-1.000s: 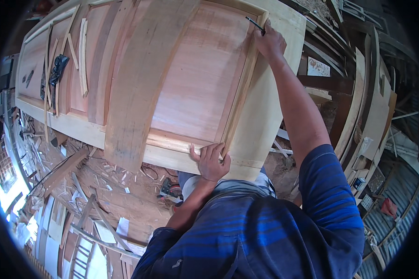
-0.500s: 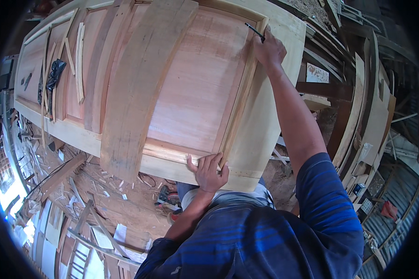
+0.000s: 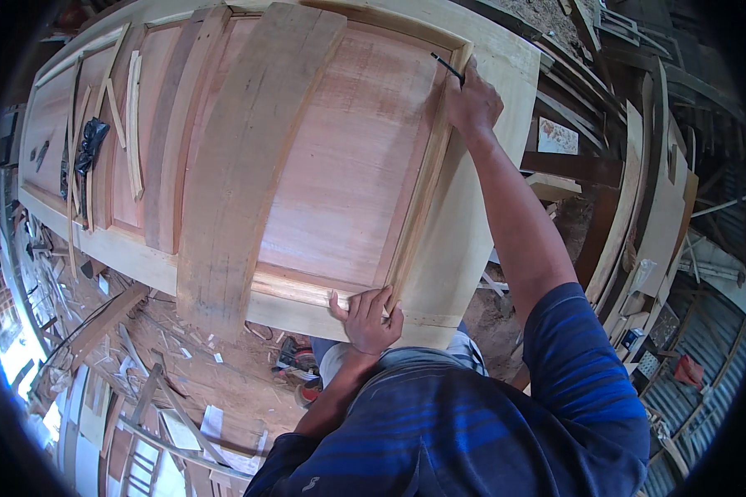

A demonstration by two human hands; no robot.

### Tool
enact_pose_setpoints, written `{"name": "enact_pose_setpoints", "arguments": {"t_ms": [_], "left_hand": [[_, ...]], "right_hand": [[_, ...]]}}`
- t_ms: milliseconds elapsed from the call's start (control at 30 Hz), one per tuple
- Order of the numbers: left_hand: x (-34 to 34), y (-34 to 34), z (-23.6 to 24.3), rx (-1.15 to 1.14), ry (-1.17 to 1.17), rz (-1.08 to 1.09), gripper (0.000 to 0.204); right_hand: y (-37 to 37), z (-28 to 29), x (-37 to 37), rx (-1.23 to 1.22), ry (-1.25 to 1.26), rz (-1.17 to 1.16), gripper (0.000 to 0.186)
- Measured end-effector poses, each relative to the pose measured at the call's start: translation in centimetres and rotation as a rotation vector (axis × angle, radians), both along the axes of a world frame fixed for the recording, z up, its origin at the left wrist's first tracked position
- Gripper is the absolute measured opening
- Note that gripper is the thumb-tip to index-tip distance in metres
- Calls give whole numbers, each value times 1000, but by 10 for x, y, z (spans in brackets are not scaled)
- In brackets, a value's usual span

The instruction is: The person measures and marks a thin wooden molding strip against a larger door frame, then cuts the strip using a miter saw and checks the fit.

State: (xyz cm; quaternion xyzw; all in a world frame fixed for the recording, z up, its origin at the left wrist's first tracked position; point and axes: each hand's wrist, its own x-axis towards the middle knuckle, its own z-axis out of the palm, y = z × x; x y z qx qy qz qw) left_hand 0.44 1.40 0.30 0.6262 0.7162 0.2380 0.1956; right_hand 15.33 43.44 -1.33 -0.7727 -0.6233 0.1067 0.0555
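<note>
A wooden panelled door lies across the view. My right hand holds a dark pencil at the upper right corner of a pink plywood panel, beside a narrow wood moulding. My left hand rests with fingers apart on the lower right corner of that panel's moulding, near the door's near edge. A wide weathered plank lies across the door just left of this panel.
Loose thin strips and a black plastic bundle lie on the door's left part. Stacked boards stand at the right. The floor below holds offcuts, scraps and a power tool.
The door and both hands appear slightly lower in the view than a second ago. The pencil stays at the upper corner and my left hand at the lower one.
</note>
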Motion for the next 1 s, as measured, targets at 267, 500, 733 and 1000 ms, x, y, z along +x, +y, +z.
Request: {"name": "enact_pose_setpoints", "arguments": {"t_ms": [267,500,733,1000], "left_hand": [[1,-5,-4,7,-40,-4,34],[-12,-6,-4,-6,-112,-66,54],[-19,-14,-1,1,-110,-113,52],[-18,-19,2,-12,-176,-113,41]], "right_hand": [[4,-3,2,-66,-40,33,71],[3,5,-1,6,21,42,50],[-2,-2,2,79,10,79,47],[7,-8,7,-8,-26,96,70]]}}
